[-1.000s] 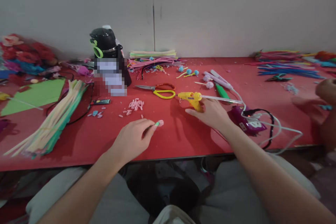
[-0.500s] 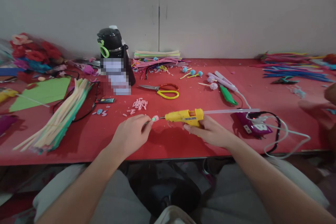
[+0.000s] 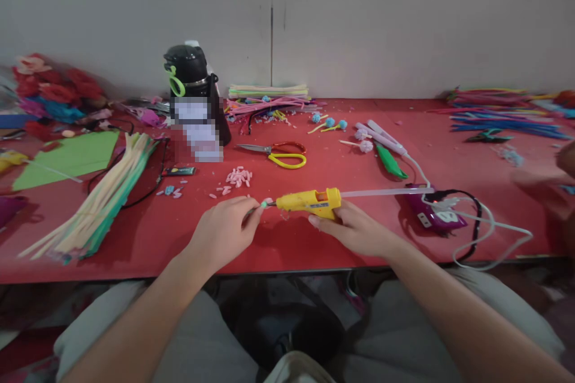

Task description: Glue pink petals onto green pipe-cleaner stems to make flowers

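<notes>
My left hand (image 3: 229, 224) pinches a small pink-and-green craft piece (image 3: 266, 202) between thumb and fingertips, just above the table. My right hand (image 3: 354, 224) is wrapped around the handle of a yellow hot glue gun (image 3: 308, 201), a long clear glue stick (image 3: 386, 192) jutting from its back. The gun's nozzle points left and meets the craft piece, though whether it touches is hard to make out. Behind my left hand lies a pile of short pink pieces (image 3: 239, 177). Scissors (image 3: 281, 154) with red and yellow handles rest farther back.
A purple power strip (image 3: 431, 215) with white and black cords sits at right. Pale and green pipe cleaners (image 3: 112, 191) and a black bottle (image 3: 193, 84) stand left. A lilac heating tool (image 3: 386, 139) lies behind the gun. Another person's hand (image 3: 539, 182) is at far right.
My right hand has moved the glue gun slightly left, bringing its nozzle onto or right beside the craft piece. My left hand has barely moved.
</notes>
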`<state>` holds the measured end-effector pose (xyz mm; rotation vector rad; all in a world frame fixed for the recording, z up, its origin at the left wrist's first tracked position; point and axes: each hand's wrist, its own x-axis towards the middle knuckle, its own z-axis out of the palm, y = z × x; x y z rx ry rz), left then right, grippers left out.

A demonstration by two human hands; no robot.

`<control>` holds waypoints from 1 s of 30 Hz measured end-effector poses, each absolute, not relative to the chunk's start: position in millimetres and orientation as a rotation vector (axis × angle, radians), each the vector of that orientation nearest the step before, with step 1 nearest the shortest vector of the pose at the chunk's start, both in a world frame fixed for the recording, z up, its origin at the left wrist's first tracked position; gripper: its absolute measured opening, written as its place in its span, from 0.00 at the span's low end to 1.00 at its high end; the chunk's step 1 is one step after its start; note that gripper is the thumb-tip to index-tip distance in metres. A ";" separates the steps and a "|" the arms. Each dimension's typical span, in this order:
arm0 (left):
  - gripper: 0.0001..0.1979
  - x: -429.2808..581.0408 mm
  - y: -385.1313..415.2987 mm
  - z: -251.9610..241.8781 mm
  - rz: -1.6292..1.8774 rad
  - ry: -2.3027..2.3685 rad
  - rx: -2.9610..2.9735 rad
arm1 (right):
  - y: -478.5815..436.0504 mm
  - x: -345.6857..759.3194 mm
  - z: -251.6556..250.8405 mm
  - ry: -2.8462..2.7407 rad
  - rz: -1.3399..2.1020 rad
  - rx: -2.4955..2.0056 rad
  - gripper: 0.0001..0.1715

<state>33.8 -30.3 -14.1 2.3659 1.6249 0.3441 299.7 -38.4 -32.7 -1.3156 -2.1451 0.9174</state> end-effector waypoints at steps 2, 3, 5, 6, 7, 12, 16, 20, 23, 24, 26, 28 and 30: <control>0.13 33.7 -30.4 -13.2 0.336 1.627 2.364 | -38.8 299.2 -31.5 -2.140 0.911 -1.303 0.18; 0.13 33.8 -30.5 -12.8 0.332 1.627 2.365 | -38.9 299.0 -30.9 -2.135 0.912 -1.293 0.18; 0.13 34.0 -30.6 -12.2 0.331 1.629 2.366 | -39.1 298.9 -30.1 -2.129 0.922 -1.277 0.17; 0.13 34.3 -30.7 -12.0 0.332 1.627 2.365 | -39.3 299.0 -30.0 -2.128 0.928 -1.274 0.17; 0.13 34.6 -30.7 -11.8 0.332 1.626 2.362 | -39.4 299.2 -30.0 -2.126 0.932 -1.276 0.17; 0.14 35.7 -31.2 -11.8 0.328 1.617 2.363 | -39.6 300.0 -31.6 -2.117 0.943 -1.267 0.17; 0.14 35.1 -31.7 -12.3 0.339 1.613 2.362 | -39.4 299.6 -30.8 -2.111 0.966 -1.236 0.16; 0.14 34.7 -31.3 -12.2 0.332 1.607 2.361 | -39.3 299.2 -30.4 -2.110 0.968 -1.229 0.16; 0.14 34.9 -31.2 -11.9 0.326 1.612 2.358 | -39.4 299.3 -31.2 -2.111 0.965 -1.232 0.17; 0.14 35.1 -31.3 -11.8 0.329 1.614 2.358 | -39.4 299.3 -31.3 -2.108 0.966 -1.235 0.17; 0.14 35.2 -31.7 -11.6 0.329 1.612 2.359 | -39.4 299.1 -30.9 -2.098 0.972 -1.241 0.17; 0.14 35.3 -32.0 -11.3 0.330 1.614 2.360 | -39.3 298.7 -30.3 -2.087 0.980 -1.240 0.16; 0.14 35.3 -32.1 -11.2 0.334 1.624 2.356 | -39.1 298.4 -30.1 -2.084 0.993 -1.233 0.17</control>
